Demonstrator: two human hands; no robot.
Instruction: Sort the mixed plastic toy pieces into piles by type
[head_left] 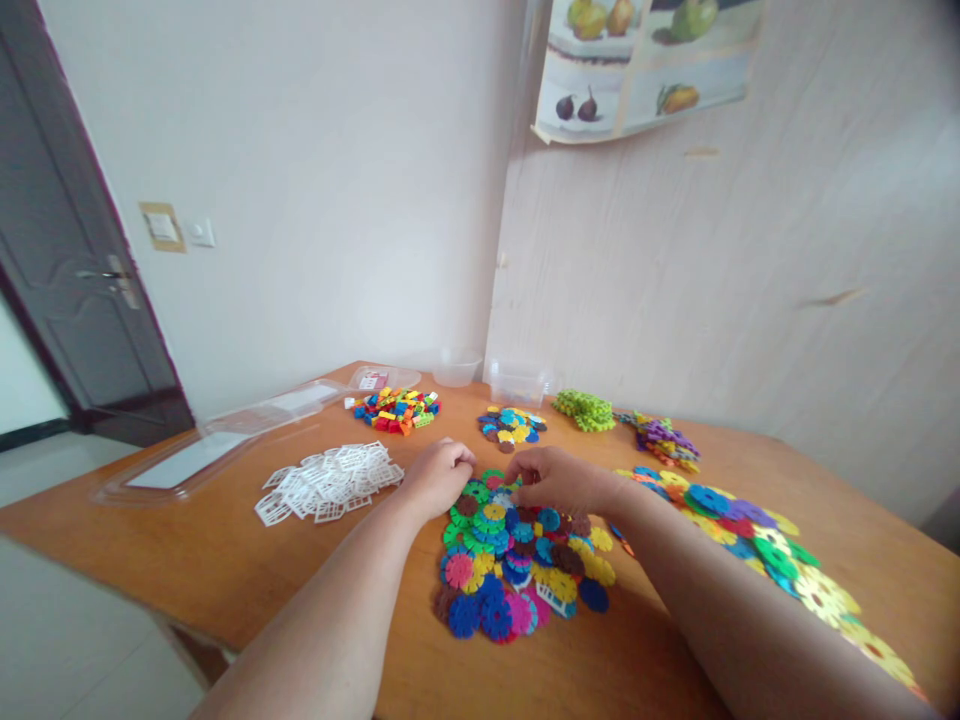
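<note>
from my distant seat, i see the pile of notched discs (pixel 517 550) on the wooden table (pixel 225 560), and its far part lies just under the fingertips of my right hand (pixel 559 480). those fingers are bent downward, but i cannot tell whether they are closed on a disc. my left hand (pixel 442 475) is at the far left edge of this pile, its fingers curled inward; what is inside, i cannot tell. the white lattice pieces (pixel 330 483) lie to its left.
</note>
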